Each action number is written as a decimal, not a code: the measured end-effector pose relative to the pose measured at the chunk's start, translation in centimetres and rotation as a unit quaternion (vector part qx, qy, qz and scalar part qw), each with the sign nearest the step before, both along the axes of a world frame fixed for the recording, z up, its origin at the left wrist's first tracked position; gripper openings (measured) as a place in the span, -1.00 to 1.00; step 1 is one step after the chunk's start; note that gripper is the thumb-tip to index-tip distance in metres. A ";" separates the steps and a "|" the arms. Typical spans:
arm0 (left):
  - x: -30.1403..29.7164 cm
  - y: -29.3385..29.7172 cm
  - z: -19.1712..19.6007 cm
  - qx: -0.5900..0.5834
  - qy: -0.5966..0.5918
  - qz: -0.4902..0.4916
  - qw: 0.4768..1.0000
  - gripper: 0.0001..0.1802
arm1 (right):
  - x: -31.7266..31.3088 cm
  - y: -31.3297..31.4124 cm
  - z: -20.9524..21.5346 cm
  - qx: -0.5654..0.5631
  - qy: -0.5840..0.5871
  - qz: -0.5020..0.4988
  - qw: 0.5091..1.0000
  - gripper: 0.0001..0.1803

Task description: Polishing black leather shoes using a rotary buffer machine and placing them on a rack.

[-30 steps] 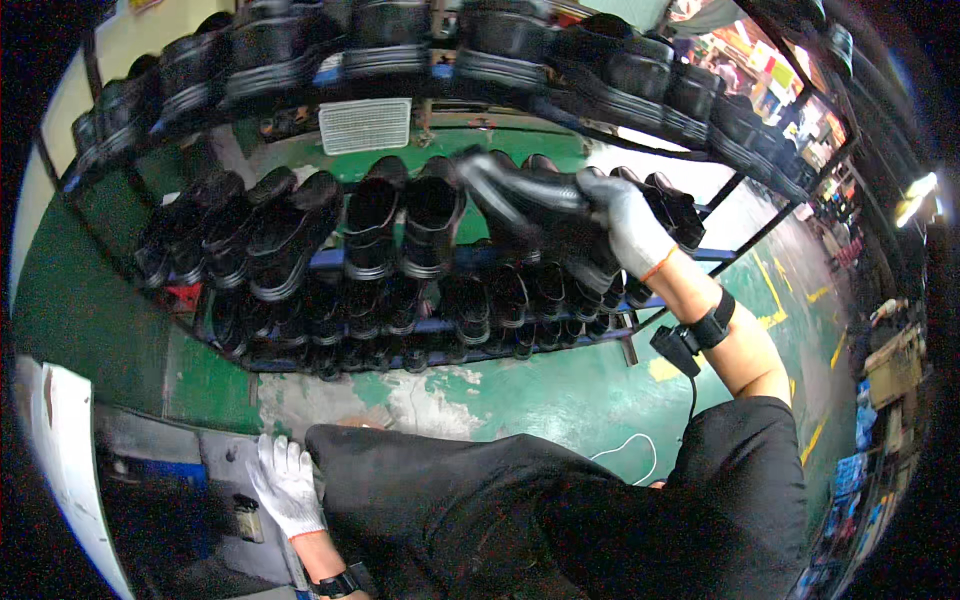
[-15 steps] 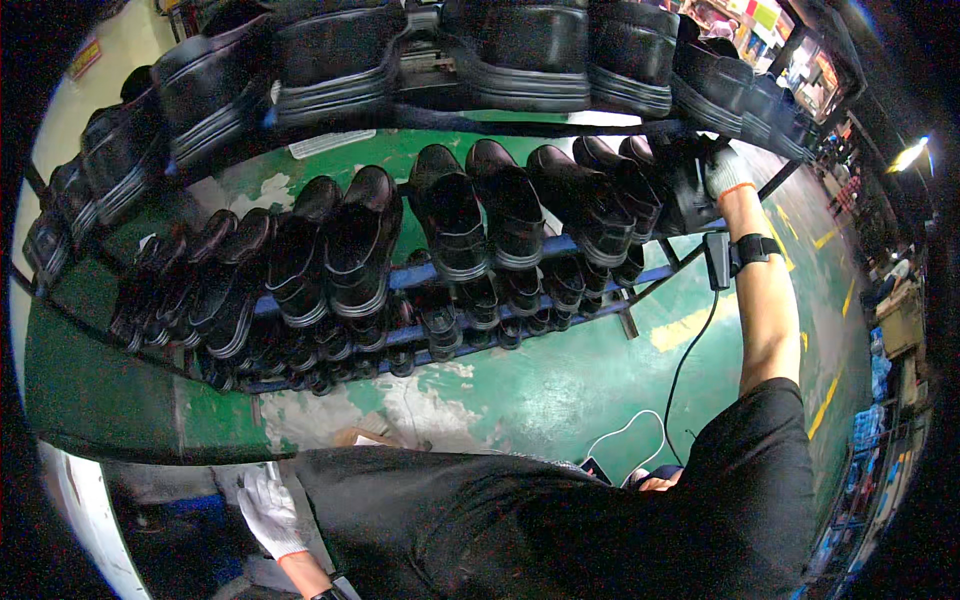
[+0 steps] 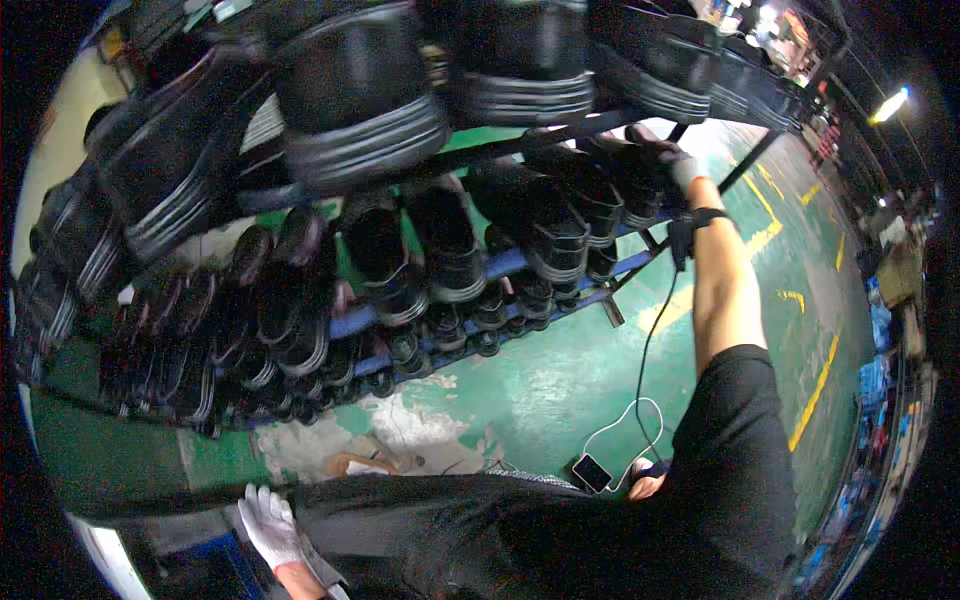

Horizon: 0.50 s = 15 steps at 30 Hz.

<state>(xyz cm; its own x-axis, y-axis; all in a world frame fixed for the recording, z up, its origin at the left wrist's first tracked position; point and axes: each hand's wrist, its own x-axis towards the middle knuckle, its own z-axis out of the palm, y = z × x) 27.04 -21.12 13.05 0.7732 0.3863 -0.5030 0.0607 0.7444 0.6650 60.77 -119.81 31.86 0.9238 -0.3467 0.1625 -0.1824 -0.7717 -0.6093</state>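
Observation:
My right hand [image 3: 684,170], in a white glove with an orange cuff, is stretched out to the right end of the rack's middle tier. Its fingers are in shadow and appear closed on a black shoe [image 3: 640,180], the last one in that row. Other black shoes [image 3: 445,240] stand beside it with their heels facing me. My left hand [image 3: 268,525], gloved the same way, is low at the left by my body. Its fingers are stretched out and hold nothing.
Large black shoes [image 3: 360,90] line the upper tier close in front, above the blue rack rails [image 3: 510,262]. More shoes fill the lower tier. A phone [image 3: 591,472] with a white cable lies below. Yellow lines mark the green floor [image 3: 560,370] at the right.
My view has shifted, so the upper shoes loom larger. My right hand appears farther left and higher, still at the row's end. My left hand's fingers remain stretched out.

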 end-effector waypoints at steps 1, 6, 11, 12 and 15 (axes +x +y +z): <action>0.4 -0.9 1.4 0.027 0.030 0.010 0.999 -0.49 | -1.0 2.4 -5.3 -0.049 -0.075 -0.009 0.996 -0.46; -3.4 3.1 2.2 0.033 0.114 0.000 0.993 -0.34 | -4.4 19.3 -3.5 -0.198 -0.151 -0.206 0.946 -0.65; -8.3 6.5 -2.9 0.216 0.186 -0.056 0.957 -0.56 | -11.4 14.7 -6.5 -0.331 -0.323 -0.297 0.836 -0.77; -7.2 3.1 -1.6 0.313 0.246 -0.030 0.917 -0.66 | -13.9 12.4 -8.3 -0.287 -0.228 -0.317 0.875 -0.73; -15.0 10.6 -12.2 0.517 0.289 -0.246 0.768 -0.57 | -17.1 10.3 -14.5 -0.396 -0.008 -0.335 0.855 -0.69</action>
<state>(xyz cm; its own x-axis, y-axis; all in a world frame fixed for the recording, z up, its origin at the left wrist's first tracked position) 12.04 -10.51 0.88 0.7157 0.5434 -0.4386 0.6731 -0.3693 0.6408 43.70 -109.47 17.33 0.5567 -0.5715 0.6029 -0.7413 -0.6693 0.0500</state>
